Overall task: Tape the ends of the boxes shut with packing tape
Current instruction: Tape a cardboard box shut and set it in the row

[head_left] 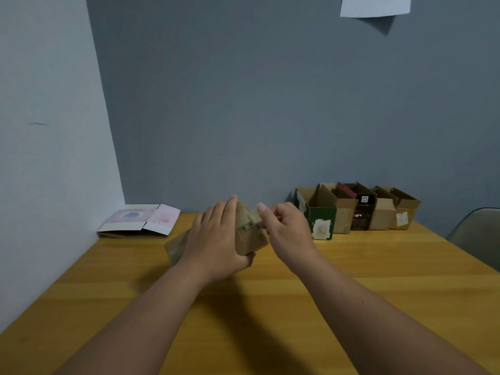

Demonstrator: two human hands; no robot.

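A small brown cardboard box [250, 234] is held tilted above the wooden table [351, 280], blurred by motion. My left hand [213, 239] holds it from the left, fingers straight along its side and the thumb under it. My right hand [286, 231] is at the box's right end with curled fingers pinching its edge or flap. No roll of packing tape shows in this view.
A row of several open small boxes stands by the back wall at the right, a green one [319, 217] nearest my right hand. A flattened pink and white carton [140, 220] lies in the left corner. A chair back [479, 234] stands at the table's right.
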